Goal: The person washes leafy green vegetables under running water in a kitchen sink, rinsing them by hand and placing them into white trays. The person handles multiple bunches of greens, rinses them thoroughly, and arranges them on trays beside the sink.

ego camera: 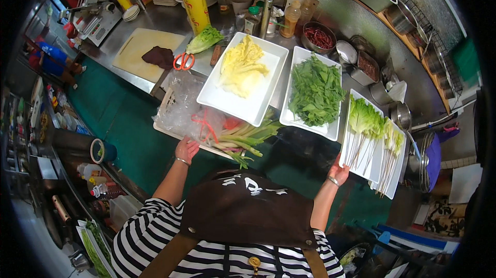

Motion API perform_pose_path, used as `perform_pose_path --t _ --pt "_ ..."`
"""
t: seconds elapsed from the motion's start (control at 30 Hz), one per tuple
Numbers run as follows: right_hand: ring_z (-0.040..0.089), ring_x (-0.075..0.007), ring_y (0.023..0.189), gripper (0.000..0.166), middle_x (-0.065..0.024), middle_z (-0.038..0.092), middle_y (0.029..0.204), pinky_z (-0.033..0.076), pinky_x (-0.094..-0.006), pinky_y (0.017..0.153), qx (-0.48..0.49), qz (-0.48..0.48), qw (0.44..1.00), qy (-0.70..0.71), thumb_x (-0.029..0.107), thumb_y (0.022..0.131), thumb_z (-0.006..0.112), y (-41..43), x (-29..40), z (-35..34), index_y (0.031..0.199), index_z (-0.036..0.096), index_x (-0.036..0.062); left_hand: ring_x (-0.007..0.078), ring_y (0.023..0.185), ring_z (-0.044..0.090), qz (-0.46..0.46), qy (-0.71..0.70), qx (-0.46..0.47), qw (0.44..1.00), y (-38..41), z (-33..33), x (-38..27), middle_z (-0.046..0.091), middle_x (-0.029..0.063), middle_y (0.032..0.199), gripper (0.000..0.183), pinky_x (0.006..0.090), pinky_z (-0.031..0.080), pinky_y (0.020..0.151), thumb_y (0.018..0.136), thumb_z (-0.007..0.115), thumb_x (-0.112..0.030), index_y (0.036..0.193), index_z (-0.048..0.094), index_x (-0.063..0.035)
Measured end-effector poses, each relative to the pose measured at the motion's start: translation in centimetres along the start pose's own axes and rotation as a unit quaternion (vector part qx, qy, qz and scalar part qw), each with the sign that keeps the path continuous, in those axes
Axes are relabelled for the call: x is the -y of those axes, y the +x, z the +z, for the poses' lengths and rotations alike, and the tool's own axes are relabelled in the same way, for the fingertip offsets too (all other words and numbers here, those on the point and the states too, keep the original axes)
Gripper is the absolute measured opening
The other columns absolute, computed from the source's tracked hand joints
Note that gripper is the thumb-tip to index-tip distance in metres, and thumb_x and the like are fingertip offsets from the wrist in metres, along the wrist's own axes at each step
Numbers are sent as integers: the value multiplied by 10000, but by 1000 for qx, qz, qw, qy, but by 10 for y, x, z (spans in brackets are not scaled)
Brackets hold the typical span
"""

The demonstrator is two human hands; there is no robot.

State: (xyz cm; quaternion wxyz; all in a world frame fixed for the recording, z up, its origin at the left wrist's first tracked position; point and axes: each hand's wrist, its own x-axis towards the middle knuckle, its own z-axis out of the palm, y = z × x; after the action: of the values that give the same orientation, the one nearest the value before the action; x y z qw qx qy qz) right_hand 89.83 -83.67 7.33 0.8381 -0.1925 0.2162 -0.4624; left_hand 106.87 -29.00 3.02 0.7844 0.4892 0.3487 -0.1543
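My right hand (338, 173) grips the near left corner of a white tray (360, 163). On that tray lie green lettuce leaves (364, 117) on thin skewers, stems towards me. Just right of it is another white tray (396, 179) with paler skewered leaves (393, 136). My left hand (187, 150) is beside the near rim of a plastic crate (170, 132), fingers somewhat apart and nothing visible in them; whether it touches the rim is unclear. Inside the crate are clear plastic bags (180, 103) and scallion-like green stalks (248, 136).
A white tray (211, 102) holds yellow cabbage leaves (244, 67); another white tray (329, 132) holds leafy greens (316, 88). Orange-handled scissors (183, 62) lie near a cutting board (135, 51). A metal bowl of dried chillies (318, 37) stands behind. A person (52, 59) is far left.
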Motion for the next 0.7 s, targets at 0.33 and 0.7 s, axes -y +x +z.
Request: perform_pose_path --t 0.33,0.7 --pt "541 -266 842 258 -168 521 947 491 -389 793 -118 78 980 -138 42 756 464 30 -21 -27 986 439 -71 228 764 573 87 64 -22 994 5 19 -14 543 150 946 461 322 484 650 793 560 -305 1146 404 -53" --pt "525 -236 934 423 -134 468 1167 463 -345 785 -214 28 947 -237 243 845 496 -79 -55 -31 1196 385 34 236 879 558 454 474 -6 754 135 109 -201 534 148 1008 467 315 454 750 754 603 -216 1145 431 -28"
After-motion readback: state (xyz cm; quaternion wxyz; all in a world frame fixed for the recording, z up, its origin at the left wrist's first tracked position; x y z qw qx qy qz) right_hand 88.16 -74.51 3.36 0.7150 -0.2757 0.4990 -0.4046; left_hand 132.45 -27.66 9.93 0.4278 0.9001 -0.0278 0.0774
